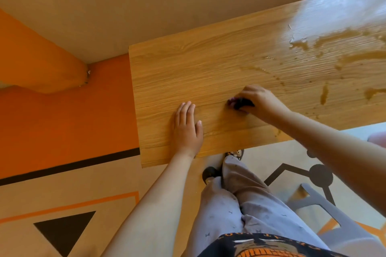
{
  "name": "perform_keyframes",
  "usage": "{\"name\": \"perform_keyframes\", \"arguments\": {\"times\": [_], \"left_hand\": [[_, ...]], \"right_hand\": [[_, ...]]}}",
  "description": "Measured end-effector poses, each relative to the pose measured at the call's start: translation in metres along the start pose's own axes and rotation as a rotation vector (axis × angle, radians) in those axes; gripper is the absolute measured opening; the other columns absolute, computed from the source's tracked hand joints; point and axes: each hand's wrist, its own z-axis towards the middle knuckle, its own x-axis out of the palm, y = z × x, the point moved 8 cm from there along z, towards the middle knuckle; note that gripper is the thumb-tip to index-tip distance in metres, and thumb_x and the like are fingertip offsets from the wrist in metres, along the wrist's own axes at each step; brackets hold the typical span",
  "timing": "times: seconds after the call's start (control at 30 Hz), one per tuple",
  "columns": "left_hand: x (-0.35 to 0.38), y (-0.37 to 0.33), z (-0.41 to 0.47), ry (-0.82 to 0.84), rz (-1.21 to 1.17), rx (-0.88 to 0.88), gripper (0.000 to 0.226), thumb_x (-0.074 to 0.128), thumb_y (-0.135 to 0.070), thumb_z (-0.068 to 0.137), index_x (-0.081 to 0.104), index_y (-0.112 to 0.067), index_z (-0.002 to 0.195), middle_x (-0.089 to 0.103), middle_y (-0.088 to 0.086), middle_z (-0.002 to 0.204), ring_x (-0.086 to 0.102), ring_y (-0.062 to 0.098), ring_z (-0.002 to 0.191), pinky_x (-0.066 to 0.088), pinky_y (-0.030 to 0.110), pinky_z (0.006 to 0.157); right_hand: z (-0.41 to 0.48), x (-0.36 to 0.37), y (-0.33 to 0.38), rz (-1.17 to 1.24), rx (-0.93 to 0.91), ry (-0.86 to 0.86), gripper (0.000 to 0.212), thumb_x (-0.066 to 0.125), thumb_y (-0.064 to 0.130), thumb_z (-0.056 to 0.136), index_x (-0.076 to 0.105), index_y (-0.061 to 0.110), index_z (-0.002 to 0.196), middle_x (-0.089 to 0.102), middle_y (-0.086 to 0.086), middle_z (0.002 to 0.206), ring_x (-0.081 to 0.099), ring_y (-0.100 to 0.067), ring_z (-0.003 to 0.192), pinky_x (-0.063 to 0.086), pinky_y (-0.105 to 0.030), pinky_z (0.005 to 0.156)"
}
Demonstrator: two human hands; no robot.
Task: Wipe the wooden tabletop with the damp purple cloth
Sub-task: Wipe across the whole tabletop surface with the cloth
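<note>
- I am watching the right hand [261, 102] pressing the bunched purple cloth [240, 103] onto the desk [208, 64], roughly midway between the far and near edges and somewhat left of the desk's visible middle.
- The right fingers [248, 92] are clenching around the cloth; only a small dark-purple wad is showing past them, so I cannot tell how it is folded.
- The left hand [187, 127] is lying flat and released, palm down, near the near edge toward the left end, holding nothing and apparently bracing the body.
- Wet streaks and puddles [323, 94] are lying to the right of the cloth, running toward the right edge and the far right corner, where glare [334, 12] is washing out the grain.
- The left end of the desk is looking dry and matt.
- In my judgement the step is going best if the cloth is opening out flatter, so more fabric is meeting the wood, and if the strokes are following the grain, overlapping, and working rightward into the wet patches.
- I judge even downward pressure is mattering; a tight wad is likely smearing water rather than lifting it.
- I am seeing no containers on the desk, neither bowl nor bucket, so there are no contents to report.
</note>
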Motion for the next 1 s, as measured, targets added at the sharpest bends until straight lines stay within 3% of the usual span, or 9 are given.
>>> {"name": "perform_keyframes", "arguments": {"times": [0.13, 0.4, 0.57, 0.7, 0.87, 1.0], "left_hand": [[0.0, 0.001, -0.001, -0.005, 0.024, 0.006, 0.05, 0.039, -0.028, 0.093, 0.044, -0.008, 0.138, 0.04, 0.008, 0.147, 0.027, 0.023, 0.141, 0.023, 0.041, 0.117], [0.0, 0.0, 0.0, -0.025, 0.019, 0.013, 0.048, 0.042, -0.024, 0.092, 0.046, -0.006, 0.136, 0.042, 0.009, 0.146, 0.03, 0.025, 0.139, 0.027, 0.044, 0.115], [0.002, 0.002, 0.0, 0.001, 0.037, 0.01, 0.048, 0.04, -0.025, 0.094, 0.043, -0.008, 0.139, 0.038, 0.007, 0.148, 0.027, 0.023, 0.141, 0.026, 0.046, 0.115], [0.003, 0.004, 0.0, 0.0, 0.06, 0.002, 0.049, 0.039, -0.026, 0.094, 0.042, -0.01, 0.14, 0.038, 0.006, 0.149, 0.026, 0.022, 0.142, 0.026, 0.045, 0.115], [0.004, 0.004, 0.0, 0.003, 0.078, 0.007, 0.048, 0.041, -0.025, 0.095, 0.041, -0.011, 0.14, 0.038, 0.006, 0.149, 0.026, 0.022, 0.142, 0.026, 0.044, 0.116], [0.005, 0.004, 0.001, 0.014, 0.087, -0.002, 0.047, 0.042, -0.024, 0.095, 0.041, -0.01, 0.14, 0.037, 0.006, 0.149, 0.026, 0.023, 0.142, 0.023, 0.043, 0.117]], "right_hand": [[-0.004, -0.002, 0.003, 0.006, 0.061, -0.082, 0.024, 0.073, 0.018, 0.08, 0.067, 0.008, 0.101, 0.06, -0.01, 0.094, 0.057, -0.028, 0.088, 0.05, -0.041, 0.074], [-0.101, 0.032, 0.029, 0.066, 0.114, -0.029, 0.027, 0.078, 0.018, 0.073, 0.068, 0.01, 0.097, 0.061, -0.004, 0.089, 0.057, -0.022, 0.085, 0.045, -0.028, 0.075], [-0.154, -0.016, -0.048, 0.022, 0.496, -0.287, 0.024, 0.075, 0.009, 0.075, 0.066, 0.003, 0.097, 0.06, -0.013, 0.09, 0.057, -0.032, 0.083, 0.048, -0.039, 0.069], [-0.187, -0.032, -0.072, 0.005, 0.784, -0.489, 0.02, 0.068, 0.013, 0.082, 0.063, 0.002, 0.098, 0.057, -0.017, 0.093, 0.055, -0.035, 0.085, 0.039, -0.033, 0.07], [-0.137, 0.012, -0.007, 0.121, 0.638, -0.418, 0.024, 0.073, 0.006, 0.075, 0.063, 0.004, 0.097, 0.058, -0.011, 0.093, 0.053, -0.024, 0.088, 0.035, -0.027, 0.074], [-0.093, 0.037, 0.032, 0.145, 0.452, -0.315, 0.026, 0.072, 0.004, 0.074, 0.064, 0.005, 0.098, 0.06, -0.009, 0.094, 0.055, -0.028, 0.091, 0.043, -0.032, 0.072]]}}
